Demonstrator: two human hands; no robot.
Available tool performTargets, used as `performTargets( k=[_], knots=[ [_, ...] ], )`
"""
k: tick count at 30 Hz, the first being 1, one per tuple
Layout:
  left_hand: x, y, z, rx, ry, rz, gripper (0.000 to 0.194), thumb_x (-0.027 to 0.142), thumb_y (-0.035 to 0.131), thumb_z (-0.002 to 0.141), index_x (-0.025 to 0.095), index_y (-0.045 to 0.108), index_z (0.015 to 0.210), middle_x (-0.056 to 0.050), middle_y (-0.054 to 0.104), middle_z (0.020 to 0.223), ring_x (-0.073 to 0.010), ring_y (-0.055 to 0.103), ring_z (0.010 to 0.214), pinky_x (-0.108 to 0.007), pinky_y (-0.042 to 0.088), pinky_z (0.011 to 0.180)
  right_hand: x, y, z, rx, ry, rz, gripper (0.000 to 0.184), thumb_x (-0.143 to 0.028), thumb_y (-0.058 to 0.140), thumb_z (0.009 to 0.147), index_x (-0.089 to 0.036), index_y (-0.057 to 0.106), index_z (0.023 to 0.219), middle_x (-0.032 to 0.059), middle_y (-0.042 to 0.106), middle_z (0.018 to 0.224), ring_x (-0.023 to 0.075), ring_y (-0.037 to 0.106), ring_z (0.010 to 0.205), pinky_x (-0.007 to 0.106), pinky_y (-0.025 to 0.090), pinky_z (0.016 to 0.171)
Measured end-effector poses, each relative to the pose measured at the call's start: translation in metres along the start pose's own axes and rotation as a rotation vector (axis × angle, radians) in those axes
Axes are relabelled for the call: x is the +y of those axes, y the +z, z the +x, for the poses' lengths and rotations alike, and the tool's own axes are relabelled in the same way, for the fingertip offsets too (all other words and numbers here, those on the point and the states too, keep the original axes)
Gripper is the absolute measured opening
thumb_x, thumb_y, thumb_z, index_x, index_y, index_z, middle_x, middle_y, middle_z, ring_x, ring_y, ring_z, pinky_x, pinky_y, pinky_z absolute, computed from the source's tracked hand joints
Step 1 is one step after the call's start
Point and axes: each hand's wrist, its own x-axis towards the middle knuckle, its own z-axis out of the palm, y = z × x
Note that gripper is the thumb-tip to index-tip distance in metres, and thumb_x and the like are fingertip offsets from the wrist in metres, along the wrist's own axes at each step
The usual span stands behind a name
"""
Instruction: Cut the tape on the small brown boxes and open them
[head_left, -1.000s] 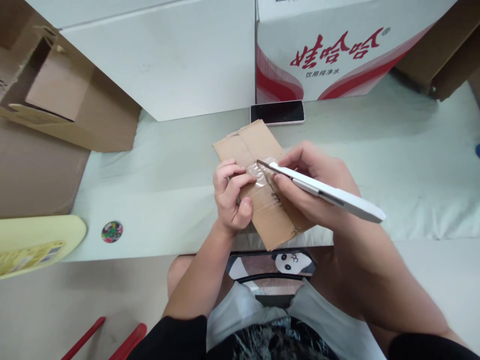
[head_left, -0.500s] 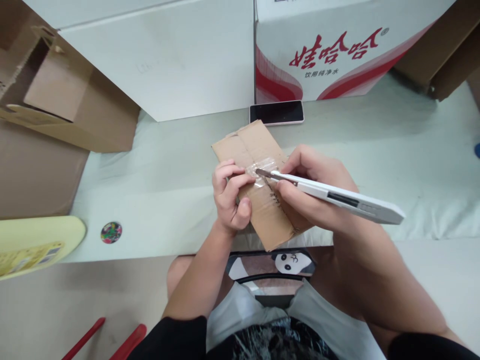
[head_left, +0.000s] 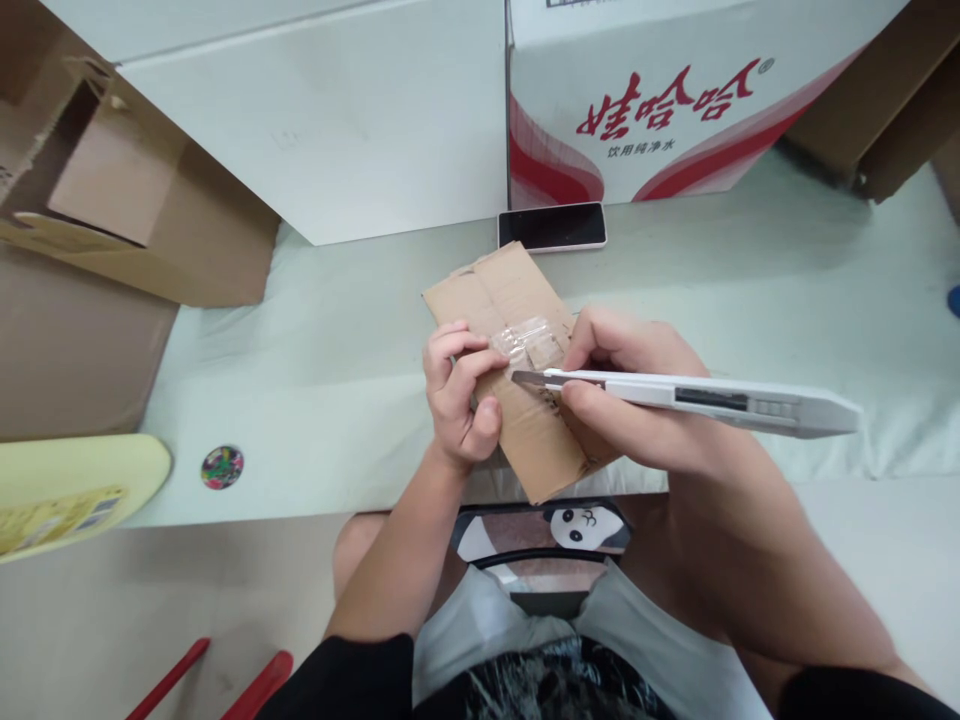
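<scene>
Small carton: here it is, the brown cardboard one, right at the middle of my view, slanted on the pale cloth-covered table, its lowest corner down at the near edge.
Clear tape: a shiny strip across the carton's upper face, creased and catching the light.
Cutter blade: dark and slid out, its tip just below the tape; whether it bites into the cardboard, I can't tell.
White cutter: the knife lies almost level, handle running off toward the right of the frame.
Right hand: mine on this side is closed round the cutter's front end, thumb and fingers pinching it near the blade.
Left hand: this one is half curled, holding the carton by its left side, fingertips on the top face close to the blade.
Phone: dark screen up, just beyond the carton's top corner.
Big boxes: a plain white one at upper left of centre, a red-lettered one beside it, just behind the phone.
Left side: open brown box at upper left, yellow object at the edge, round patterned disc nearby.
</scene>
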Motion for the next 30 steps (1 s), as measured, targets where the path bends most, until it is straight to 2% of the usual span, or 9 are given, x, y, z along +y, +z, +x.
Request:
performTargets(
  k=[6,8,12,14,16,18,23,26,30],
  knots=[
    [0.000,-0.001,0.000,-0.010,-0.016,0.035,0.036,0.048,0.040,0.102,0.025,0.066,0.110,-0.009,0.059,0.111,-0.0307,0.059,0.116,-0.054,0.049,0.108,0.018,0.005,-0.003,0.158,-0.083,0.292,0.008,-0.022,0.059,0.078,-0.024,0.052,0.081,-0.0026,0.053,0.070,0.0131,0.044,0.056,0.031,0.034,0.054],
    [0.000,-0.001,0.000,-0.016,-0.018,0.057,0.036,0.049,0.039,0.102,0.025,0.066,0.109,-0.009,0.059,0.110,-0.0307,0.059,0.116,-0.055,0.050,0.108,0.029,0.007,0.003,0.355,-0.168,0.333,0.010,-0.017,0.057,0.075,-0.024,0.052,0.079,-0.0019,0.049,0.073,0.0145,0.047,0.061,0.032,0.038,0.060],
    [0.001,-0.001,0.002,-0.006,-0.004,0.040,0.033,0.046,0.040,0.102,0.025,0.065,0.109,-0.008,0.058,0.110,-0.0281,0.060,0.113,-0.052,0.051,0.107,0.052,0.004,0.022,0.996,-0.446,0.170,0.021,-0.010,0.050,0.062,-0.025,0.037,0.070,-0.0009,0.035,0.073,0.0177,0.049,0.073,0.040,0.046,0.083],
    [0.001,0.000,0.002,-0.004,0.003,0.034,0.032,0.045,0.040,0.101,0.026,0.064,0.109,-0.008,0.058,0.110,-0.0281,0.060,0.112,-0.052,0.052,0.107,0.063,-0.001,0.028,1.113,-0.491,0.135,0.025,-0.010,0.049,0.064,-0.026,0.031,0.073,-0.0015,0.031,0.073,0.0171,0.046,0.069,0.041,0.046,0.081],
    [0.000,0.000,0.002,-0.006,0.004,0.037,0.032,0.044,0.039,0.101,0.026,0.064,0.109,-0.009,0.058,0.109,-0.0289,0.060,0.112,-0.053,0.052,0.106,0.072,-0.006,0.029,1.030,-0.393,0.137,0.026,-0.011,0.050,0.066,-0.027,0.033,0.077,-0.0021,0.035,0.072,0.0169,0.046,0.065,0.037,0.044,0.071],
    [-0.001,-0.001,0.001,-0.010,0.011,0.032,0.032,0.044,0.040,0.101,0.026,0.065,0.109,-0.009,0.059,0.110,-0.0297,0.060,0.113,-0.054,0.052,0.105,0.077,-0.009,0.027,0.860,-0.189,0.091,0.023,-0.014,0.052,0.069,-0.028,0.040,0.083,-0.0018,0.046,0.073,0.0171,0.048,0.063,0.035,0.041,0.064],
    [-0.008,-0.007,0.003,-0.037,0.025,-0.007,0.031,0.044,0.043,0.101,0.026,0.067,0.110,-0.008,0.059,0.112,-0.0294,0.059,0.117,-0.052,0.051,0.107,0.076,-0.011,0.022,0.433,0.305,-0.420,0.016,-0.025,0.058,0.082,-0.026,0.060,0.097,0.0021,0.061,0.076,0.0203,0.051,0.066,0.036,0.039,0.067],
    [-0.015,-0.015,0.004,-0.069,0.029,-0.029,0.032,0.046,0.043,0.102,0.027,0.068,0.111,-0.008,0.061,0.114,-0.0292,0.059,0.118,-0.053,0.051,0.109,0.085,-0.011,0.025,0.276,0.420,-0.683,0.029,-0.023,0.052,0.087,-0.021,0.065,0.113,0.0104,0.069,0.088,0.0263,0.057,0.075,0.036,0.039,0.068],
    [-0.026,-0.027,0.005,-0.095,-0.026,-0.030,0.033,0.049,0.046,0.102,0.029,0.069,0.112,-0.007,0.062,0.116,-0.0297,0.059,0.123,-0.057,0.047,0.115,0.111,-0.011,0.030,0.167,0.505,-0.813,0.046,-0.013,0.045,0.088,-0.012,0.065,0.130,0.0235,0.068,0.120,0.0348,0.064,0.101,0.043,0.047,0.083]
  ],
)
